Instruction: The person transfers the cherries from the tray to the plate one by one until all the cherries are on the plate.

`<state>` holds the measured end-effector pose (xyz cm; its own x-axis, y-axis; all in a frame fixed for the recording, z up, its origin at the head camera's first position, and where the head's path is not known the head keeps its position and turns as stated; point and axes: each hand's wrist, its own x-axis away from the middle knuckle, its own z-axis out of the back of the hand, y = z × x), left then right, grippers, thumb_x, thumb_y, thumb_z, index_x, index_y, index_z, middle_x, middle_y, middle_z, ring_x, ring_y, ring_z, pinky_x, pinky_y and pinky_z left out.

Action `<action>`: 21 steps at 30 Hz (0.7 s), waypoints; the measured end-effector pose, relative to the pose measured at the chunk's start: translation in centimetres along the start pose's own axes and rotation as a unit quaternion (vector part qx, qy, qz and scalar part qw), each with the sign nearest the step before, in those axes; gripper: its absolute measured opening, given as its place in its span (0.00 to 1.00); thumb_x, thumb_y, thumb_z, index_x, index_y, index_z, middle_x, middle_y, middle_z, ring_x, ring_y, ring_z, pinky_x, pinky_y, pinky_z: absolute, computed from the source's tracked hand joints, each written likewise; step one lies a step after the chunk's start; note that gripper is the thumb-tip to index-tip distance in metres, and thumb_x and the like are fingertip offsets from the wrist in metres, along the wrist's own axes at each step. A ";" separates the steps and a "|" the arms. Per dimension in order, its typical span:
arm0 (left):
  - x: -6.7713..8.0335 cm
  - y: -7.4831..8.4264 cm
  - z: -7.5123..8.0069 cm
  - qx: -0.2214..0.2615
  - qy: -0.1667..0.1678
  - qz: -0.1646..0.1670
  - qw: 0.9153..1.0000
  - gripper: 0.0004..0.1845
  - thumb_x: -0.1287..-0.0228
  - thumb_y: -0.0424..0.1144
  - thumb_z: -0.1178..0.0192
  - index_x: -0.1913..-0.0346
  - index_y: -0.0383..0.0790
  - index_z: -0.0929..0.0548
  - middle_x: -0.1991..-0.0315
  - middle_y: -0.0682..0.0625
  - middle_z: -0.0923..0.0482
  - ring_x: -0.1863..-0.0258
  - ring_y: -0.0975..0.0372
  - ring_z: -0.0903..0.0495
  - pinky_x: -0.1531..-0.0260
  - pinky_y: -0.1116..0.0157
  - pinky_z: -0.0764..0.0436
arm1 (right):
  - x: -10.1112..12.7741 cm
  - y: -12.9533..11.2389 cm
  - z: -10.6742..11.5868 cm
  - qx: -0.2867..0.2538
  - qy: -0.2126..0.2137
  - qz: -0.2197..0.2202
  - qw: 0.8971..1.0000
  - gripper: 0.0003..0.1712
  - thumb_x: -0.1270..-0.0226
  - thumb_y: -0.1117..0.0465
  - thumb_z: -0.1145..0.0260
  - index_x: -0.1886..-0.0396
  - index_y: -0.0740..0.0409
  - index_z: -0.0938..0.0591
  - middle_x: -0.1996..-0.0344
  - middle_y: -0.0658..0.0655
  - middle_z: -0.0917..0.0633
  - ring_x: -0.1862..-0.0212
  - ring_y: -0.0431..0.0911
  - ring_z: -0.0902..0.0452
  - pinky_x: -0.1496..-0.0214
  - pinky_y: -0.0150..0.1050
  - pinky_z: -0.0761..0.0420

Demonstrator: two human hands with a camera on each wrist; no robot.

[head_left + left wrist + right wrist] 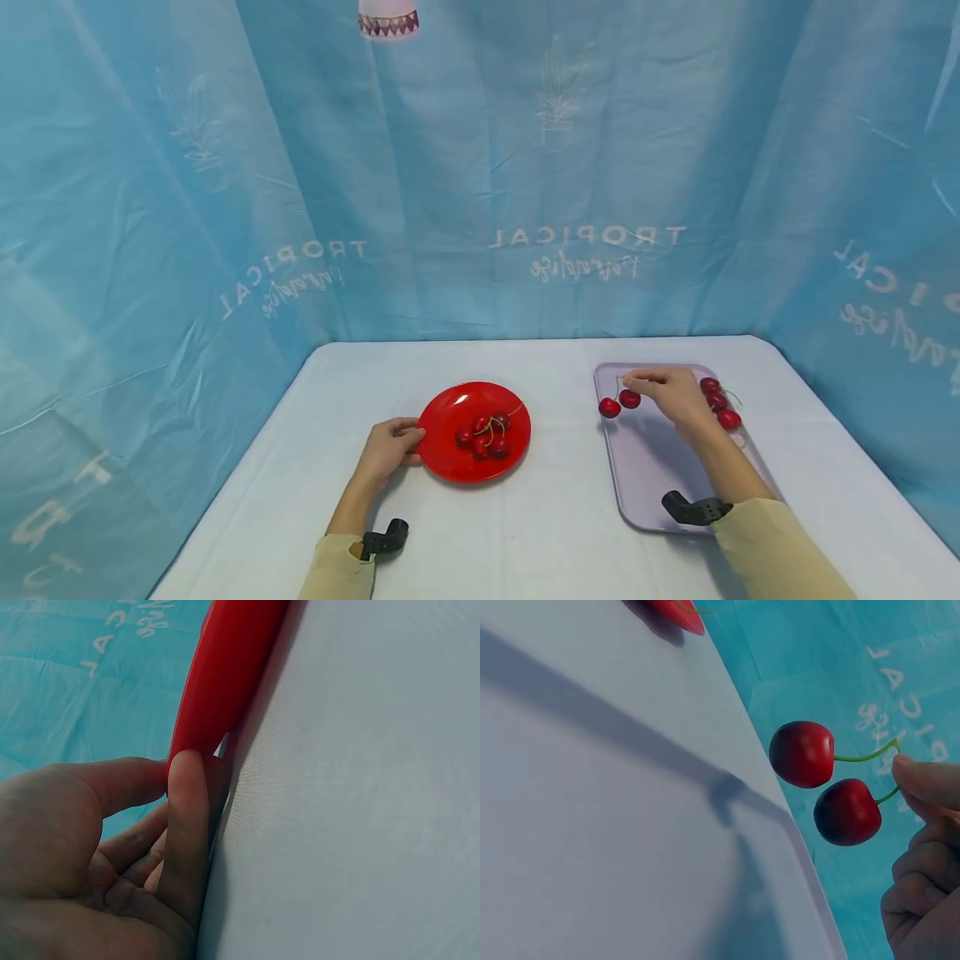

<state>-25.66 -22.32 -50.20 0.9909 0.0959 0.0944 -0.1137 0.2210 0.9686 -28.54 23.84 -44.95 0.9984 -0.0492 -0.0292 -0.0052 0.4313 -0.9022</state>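
Observation:
My left hand [391,450] pinches the left rim of a red plate [450,467], thumb on top and fingers beneath, as the left wrist view shows. Several cherries [482,447] with green stems lie bunched on that plate. Over the far end of a pale purple tray [648,492], my right hand [672,393] pinches the green stem of a pair of cherries [802,754] between thumb and finger. Both fruits hang from the joined stem, raised above the tray in the right wrist view. More cherries [717,402] lie along the tray's right side, partly behind the right hand.
A white-covered table [558,533] carries the plate and the tray, with a strip of tabletop between them. Blue printed curtains [480,183] hang behind and at both sides of the table. Each wrist wears a black strap device [693,508].

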 end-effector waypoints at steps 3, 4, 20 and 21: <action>0.0 -0.1 0.1 -0.004 -0.004 -0.004 1.000 0.19 0.35 0.37 0.38 0.44 0.32 0.22 0.60 0.43 0.18 0.77 0.58 0.18 0.71 0.64 0.16 | -0.1 -0.3 -0.6 -0.012 -0.006 -0.003 1.000 0.30 0.40 0.42 0.32 0.47 0.60 0.17 0.49 0.63 0.19 0.39 0.59 0.35 0.39 0.67 0.41; 0.0 -0.1 0.1 -0.006 -0.004 -0.005 1.000 0.19 0.35 0.37 0.38 0.44 0.32 0.22 0.60 0.43 0.18 0.77 0.58 0.18 0.71 0.64 0.16 | -0.2 -0.4 -0.8 -0.016 -0.009 -0.005 1.000 0.31 0.40 0.42 0.32 0.47 0.60 0.17 0.49 0.63 0.19 0.39 0.58 0.35 0.39 0.66 0.41; -0.2 -0.3 0.0 -0.017 0.000 -0.008 1.000 0.19 0.35 0.38 0.38 0.43 0.33 0.22 0.60 0.44 0.18 0.77 0.58 0.18 0.70 0.64 0.16 | -1.3 -1.9 -5.3 -0.065 -0.029 0.000 0.997 0.26 0.41 0.43 0.31 0.51 0.57 0.15 0.54 0.57 0.17 0.44 0.55 0.33 0.47 0.56 0.28; -0.2 -0.4 0.0 -0.017 0.000 -0.008 1.000 0.19 0.35 0.38 0.38 0.43 0.33 0.22 0.60 0.44 0.18 0.77 0.58 0.18 0.70 0.64 0.16 | -1.3 -2.0 -5.7 -0.065 -0.029 0.000 0.997 0.26 0.41 0.43 0.31 0.51 0.57 0.15 0.55 0.57 0.17 0.45 0.54 0.33 0.48 0.55 0.28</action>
<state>-25.82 -22.45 -50.55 0.9925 0.0929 0.0796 -0.1011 0.2561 0.9614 -30.15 17.96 -45.58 1.0000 0.0041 -0.0072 -0.0081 0.3102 -0.9506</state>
